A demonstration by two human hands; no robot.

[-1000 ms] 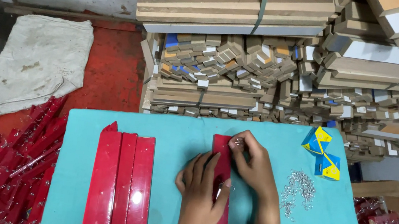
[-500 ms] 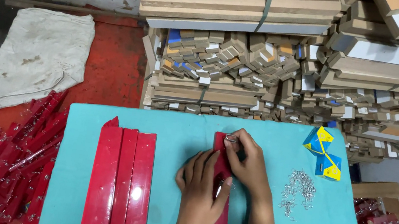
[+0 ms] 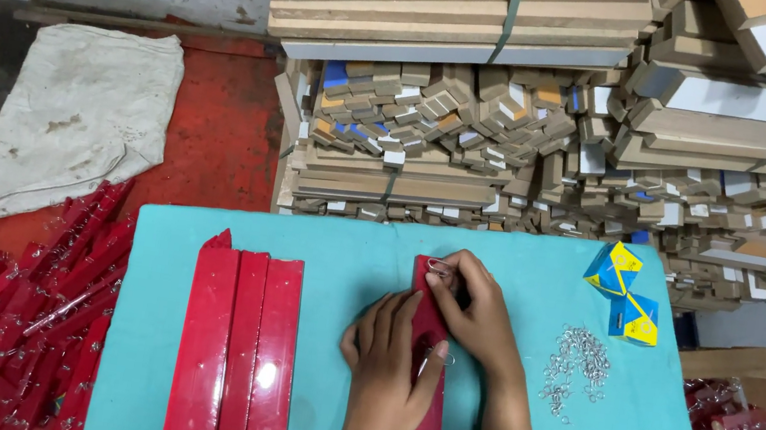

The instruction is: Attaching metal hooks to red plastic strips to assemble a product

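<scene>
Two bare forearms, left hand (image 3: 388, 373), right hand (image 3: 480, 312), no sleeves, short-nailed fingers (image 3: 443, 273)

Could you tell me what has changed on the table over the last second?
Very little. The left hand stays flat on the long red pack, and the right hand keeps working a wire clip at its top end. The three red packs and loose clips have not moved.

One head camera, looking steeply down.
It faces the teal table (image 3: 319, 236) from the person's near edge, close above both hands (image 3: 389, 378), with stacked wood (image 3: 475, 138) beyond and floor at left. No second view shares it.
</scene>
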